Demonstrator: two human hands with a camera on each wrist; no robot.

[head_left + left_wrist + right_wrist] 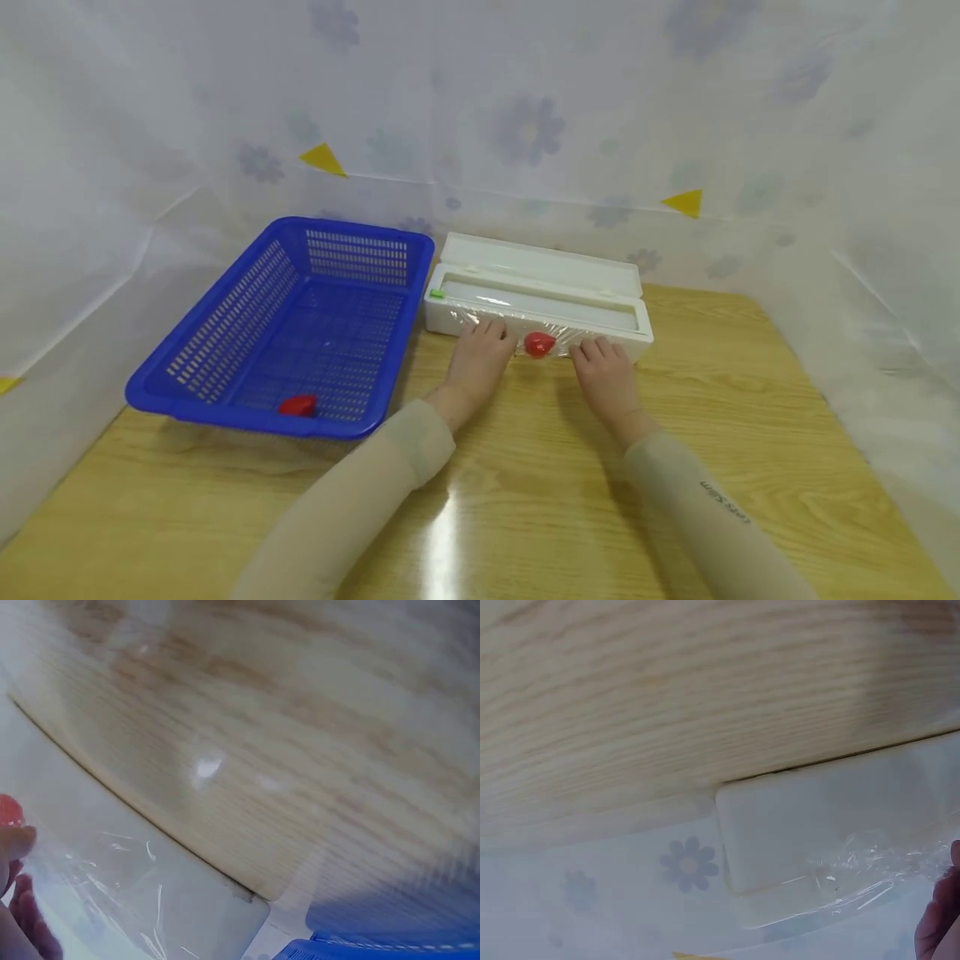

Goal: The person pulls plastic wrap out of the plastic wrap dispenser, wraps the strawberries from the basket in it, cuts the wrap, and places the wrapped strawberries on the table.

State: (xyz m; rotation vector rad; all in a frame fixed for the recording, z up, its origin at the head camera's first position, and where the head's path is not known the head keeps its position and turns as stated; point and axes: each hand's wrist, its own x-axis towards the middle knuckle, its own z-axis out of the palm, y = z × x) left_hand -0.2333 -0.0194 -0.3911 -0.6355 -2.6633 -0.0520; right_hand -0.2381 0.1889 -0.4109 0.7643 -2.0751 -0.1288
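Before box, red object, tip rightward

From farther back, my head camera looks forward and down over the wooden table, the blue basket at nine o'clock, the white cling-film dispenser near centre. My wrist cameras look in close at table and dispenser, my left hand at eight o'clock, my right hand at four. All views share the dispenser; head and left wrist share the basket.
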